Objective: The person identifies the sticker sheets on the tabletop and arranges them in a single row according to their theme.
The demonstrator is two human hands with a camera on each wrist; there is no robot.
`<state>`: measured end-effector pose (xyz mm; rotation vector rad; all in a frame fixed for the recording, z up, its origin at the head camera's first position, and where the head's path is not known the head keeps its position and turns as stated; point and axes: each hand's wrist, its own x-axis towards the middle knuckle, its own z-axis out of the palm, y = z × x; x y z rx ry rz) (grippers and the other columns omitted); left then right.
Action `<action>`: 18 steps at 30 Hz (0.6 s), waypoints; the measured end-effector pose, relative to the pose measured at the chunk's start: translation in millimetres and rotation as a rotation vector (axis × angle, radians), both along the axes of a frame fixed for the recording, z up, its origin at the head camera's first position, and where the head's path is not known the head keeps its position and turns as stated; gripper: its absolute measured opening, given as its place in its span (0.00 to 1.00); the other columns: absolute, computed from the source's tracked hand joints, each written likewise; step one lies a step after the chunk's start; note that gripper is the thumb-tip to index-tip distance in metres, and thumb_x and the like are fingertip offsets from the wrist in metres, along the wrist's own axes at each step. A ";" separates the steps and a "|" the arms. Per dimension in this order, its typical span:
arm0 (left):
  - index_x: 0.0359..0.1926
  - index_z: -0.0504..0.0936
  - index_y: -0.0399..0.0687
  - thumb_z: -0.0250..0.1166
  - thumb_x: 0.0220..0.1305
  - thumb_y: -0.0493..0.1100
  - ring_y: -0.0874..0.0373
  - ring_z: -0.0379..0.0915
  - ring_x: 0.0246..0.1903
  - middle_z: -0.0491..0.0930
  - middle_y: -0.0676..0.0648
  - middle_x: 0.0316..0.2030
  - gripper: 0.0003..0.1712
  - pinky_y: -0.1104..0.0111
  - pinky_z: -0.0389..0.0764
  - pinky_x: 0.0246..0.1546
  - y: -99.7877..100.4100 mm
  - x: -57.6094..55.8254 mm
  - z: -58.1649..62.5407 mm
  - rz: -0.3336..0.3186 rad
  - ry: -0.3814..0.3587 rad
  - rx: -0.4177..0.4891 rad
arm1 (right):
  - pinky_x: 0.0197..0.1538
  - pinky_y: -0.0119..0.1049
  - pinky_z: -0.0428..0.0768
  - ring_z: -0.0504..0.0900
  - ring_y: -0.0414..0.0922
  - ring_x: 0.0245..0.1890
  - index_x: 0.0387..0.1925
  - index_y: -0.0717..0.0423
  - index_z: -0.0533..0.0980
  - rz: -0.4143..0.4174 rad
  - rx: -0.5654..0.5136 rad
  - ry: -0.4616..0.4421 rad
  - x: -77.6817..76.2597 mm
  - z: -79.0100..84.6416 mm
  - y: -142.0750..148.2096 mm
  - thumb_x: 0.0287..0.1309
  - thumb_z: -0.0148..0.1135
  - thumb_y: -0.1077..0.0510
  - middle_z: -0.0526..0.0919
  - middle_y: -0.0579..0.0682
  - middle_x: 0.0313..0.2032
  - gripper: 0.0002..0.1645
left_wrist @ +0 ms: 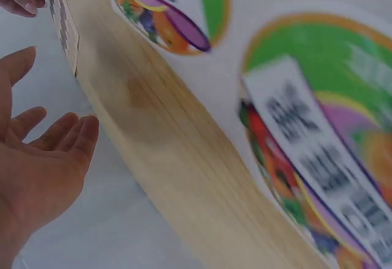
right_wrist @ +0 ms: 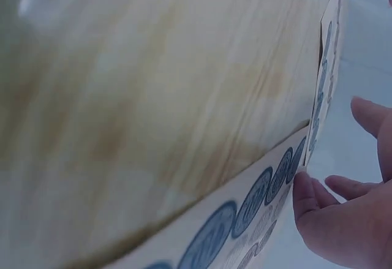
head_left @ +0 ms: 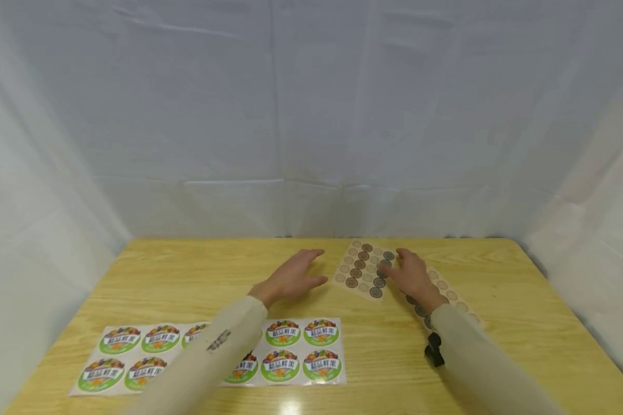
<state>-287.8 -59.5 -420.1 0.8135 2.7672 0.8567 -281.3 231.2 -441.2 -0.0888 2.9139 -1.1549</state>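
Observation:
My left hand (head_left: 291,276) hovers over the table with fingers and thumb spread, holding nothing. To its right lies a beige sheet of round stickers (head_left: 363,268), with brown, grey-blue and pale circles in rows. My right hand (head_left: 411,279) is over that sheet's right edge, thumb above its circles. A second beige sticker sheet (head_left: 449,293) extends from beneath the right hand and forearm. In the right wrist view, loosely bent fingers (right_wrist: 306,195) come near the place where the two sheets meet; whether they touch cannot be told.
A white sheet of large fruit-label stickers (head_left: 301,346) lies at the table's front left, partly covered by the left sleeve (head_left: 213,346). A black strap piece (head_left: 434,350) sits at the right wrist. White-grey curtains (head_left: 311,115) stand behind the wooden table (head_left: 197,265) and at both sides.

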 end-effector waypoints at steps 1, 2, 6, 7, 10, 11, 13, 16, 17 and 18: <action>0.71 0.59 0.42 0.61 0.66 0.52 0.46 0.57 0.66 0.61 0.40 0.67 0.38 0.55 0.57 0.64 3.8 -1.6 -1.3 -0.003 -0.013 0.008 | 0.57 0.60 0.65 0.61 0.69 0.60 0.67 0.74 0.55 -0.006 0.011 -0.008 -1.4 -1.3 -0.4 0.61 0.57 0.37 0.63 0.74 0.60 0.51; 0.71 0.59 0.42 0.61 0.66 0.51 0.46 0.57 0.65 0.61 0.40 0.67 0.38 0.55 0.58 0.64 7.4 -2.9 -2.6 -0.006 -0.025 0.013 | 0.57 0.61 0.65 0.60 0.69 0.60 0.66 0.75 0.55 -0.011 0.031 -0.017 -2.6 -2.3 -1.2 0.60 0.58 0.35 0.63 0.75 0.60 0.53; 0.71 0.59 0.40 0.61 0.66 0.50 0.46 0.60 0.64 0.63 0.39 0.65 0.38 0.56 0.60 0.64 19.5 -6.8 -6.3 -0.006 -0.057 0.016 | 0.60 0.63 0.58 0.50 0.70 0.65 0.68 0.74 0.53 -0.064 0.078 -0.113 0.5 3.7 -11.6 0.61 0.59 0.40 0.52 0.74 0.65 0.51; 0.70 0.59 0.40 0.61 0.66 0.50 0.46 0.60 0.64 0.64 0.39 0.65 0.38 0.56 0.60 0.63 22.1 -7.5 -6.3 -0.002 -0.060 0.020 | 0.60 0.64 0.57 0.47 0.70 0.65 0.68 0.74 0.52 -0.079 0.093 -0.133 2.0 5.3 -14.4 0.62 0.59 0.41 0.49 0.74 0.65 0.51; 0.70 0.60 0.40 0.62 0.66 0.49 0.46 0.61 0.63 0.65 0.38 0.64 0.37 0.56 0.60 0.63 29.7 -10.5 -6.3 0.009 -0.056 0.036 | 0.60 0.64 0.57 0.44 0.70 0.66 0.69 0.73 0.51 -0.120 0.115 -0.162 5.9 8.7 -20.1 0.62 0.60 0.43 0.46 0.74 0.66 0.50; 0.70 0.60 0.40 0.62 0.66 0.48 0.46 0.60 0.63 0.65 0.38 0.64 0.37 0.56 0.60 0.63 31.9 -11.5 -6.0 0.012 -0.055 0.041 | 0.60 0.64 0.58 0.45 0.70 0.65 0.68 0.74 0.52 -0.126 0.127 -0.161 6.5 9.2 -21.1 0.62 0.60 0.43 0.46 0.74 0.65 0.50; 0.69 0.61 0.39 0.62 0.65 0.48 0.45 0.60 0.63 0.65 0.38 0.64 0.36 0.56 0.60 0.64 35.6 -13.0 -5.9 0.020 -0.061 0.051 | 0.60 0.63 0.59 0.46 0.70 0.65 0.68 0.74 0.53 -0.125 0.156 -0.159 7.1 9.8 -22.2 0.61 0.61 0.42 0.48 0.75 0.64 0.51; 0.69 0.61 0.39 0.62 0.65 0.47 0.45 0.59 0.64 0.65 0.38 0.64 0.36 0.57 0.58 0.64 39.6 -16.0 -7.2 0.045 -0.066 0.048 | 0.60 0.64 0.58 0.48 0.71 0.64 0.68 0.73 0.55 -0.099 0.190 -0.151 5.9 9.3 -22.2 0.61 0.61 0.41 0.50 0.75 0.63 0.50; 0.69 0.61 0.39 0.62 0.65 0.47 0.45 0.58 0.65 0.65 0.38 0.64 0.36 0.57 0.58 0.65 40.9 -17.0 -7.9 0.059 -0.067 0.048 | 0.60 0.64 0.58 0.49 0.71 0.64 0.68 0.73 0.55 -0.088 0.202 -0.147 5.1 8.9 -21.9 0.61 0.61 0.41 0.51 0.75 0.63 0.50; 0.69 0.61 0.39 0.62 0.65 0.47 0.45 0.57 0.65 0.65 0.38 0.64 0.36 0.57 0.57 0.65 42.1 -18.3 -8.7 0.071 -0.066 0.050 | 0.60 0.64 0.58 0.49 0.70 0.64 0.68 0.72 0.55 -0.077 0.213 -0.142 4.4 8.6 -21.8 0.61 0.61 0.41 0.52 0.75 0.63 0.50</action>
